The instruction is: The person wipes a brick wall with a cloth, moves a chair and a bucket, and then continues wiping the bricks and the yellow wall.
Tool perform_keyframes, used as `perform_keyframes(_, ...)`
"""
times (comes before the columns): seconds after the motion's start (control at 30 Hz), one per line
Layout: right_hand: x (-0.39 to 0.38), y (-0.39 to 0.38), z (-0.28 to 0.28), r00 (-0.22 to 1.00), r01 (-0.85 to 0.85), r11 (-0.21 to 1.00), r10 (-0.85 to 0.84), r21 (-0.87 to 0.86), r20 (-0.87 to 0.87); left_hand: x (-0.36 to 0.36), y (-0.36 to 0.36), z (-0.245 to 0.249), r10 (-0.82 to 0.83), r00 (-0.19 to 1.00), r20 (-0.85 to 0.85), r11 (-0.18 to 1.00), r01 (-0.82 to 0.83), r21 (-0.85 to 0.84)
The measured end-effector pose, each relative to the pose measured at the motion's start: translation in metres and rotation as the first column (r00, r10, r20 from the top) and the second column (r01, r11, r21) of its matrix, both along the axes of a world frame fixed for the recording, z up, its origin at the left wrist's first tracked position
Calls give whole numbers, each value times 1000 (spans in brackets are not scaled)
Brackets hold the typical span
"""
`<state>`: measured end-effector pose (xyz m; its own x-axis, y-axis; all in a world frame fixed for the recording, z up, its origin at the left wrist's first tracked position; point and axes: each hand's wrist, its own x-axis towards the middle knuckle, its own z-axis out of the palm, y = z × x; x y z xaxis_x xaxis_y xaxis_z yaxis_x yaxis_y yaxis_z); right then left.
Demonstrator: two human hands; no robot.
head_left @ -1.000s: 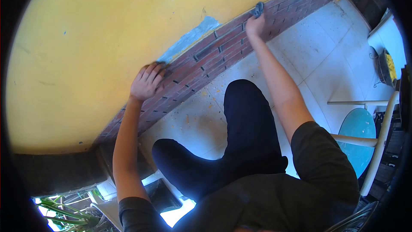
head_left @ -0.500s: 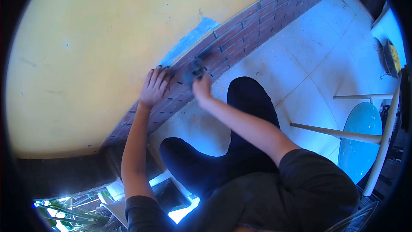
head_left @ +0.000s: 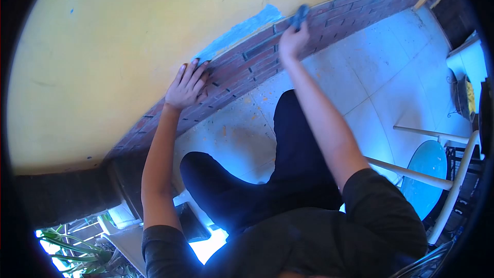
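Observation:
My left hand [head_left: 187, 85] lies against the wall with its fingers stretched, touching the border between the yellow wall [head_left: 118, 62] and the brick band [head_left: 247, 62] below it. Just past its fingertips begins a bare pale-blue patch [head_left: 239, 30] in the yellow paint. Farther along, my right hand [head_left: 295, 41] is closed around a small grey-blue piece [head_left: 299, 16], held at the top edge of the bricks beyond the patch's far end. The piece is too blurred to tell whether it is cloth, sponge or a tool.
Pale floor tiles [head_left: 355, 80] with orange flecks run beside the bricks. At right stands a chair with pale legs [head_left: 437, 180] and a turquoise round panel [head_left: 426, 177]; behind it is a dark holder with something yellow [head_left: 470, 98]. Green plants [head_left: 77, 252] show at lower left.
My right hand has moved up and to the right along the brick band with the grey-blue piece in it. My left hand stays at the wall near the patch. The view has shifted slightly.

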<state>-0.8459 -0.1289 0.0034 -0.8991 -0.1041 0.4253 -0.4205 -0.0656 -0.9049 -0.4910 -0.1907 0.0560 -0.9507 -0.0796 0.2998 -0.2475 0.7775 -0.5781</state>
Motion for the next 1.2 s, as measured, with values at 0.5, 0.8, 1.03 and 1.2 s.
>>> perform_keyframes(0.5, -49, 82, -55, 789, -314, 945, 311, -87, 531, -10, 11, 17, -43, 988, -146, 981, 70, 183)
perform_keyframes(0.8, -139, 37, -48, 999, -30, 946, 22, 322, 27, -23, 0, 9, -10, 967, -253, 999, 1, -36)
perform_keyframes(1.03, 107, 28, -48, 875, -386, 922, 376, -31, 305, -21, -2, 6, -3, 972, -234, 1000, -4, -31)
perform_keyframes(1.2, 227, 22, -64, 714, -494, 844, 531, -209, 457, -16, -7, 4, -4, 980, -198, 999, -5, -45)
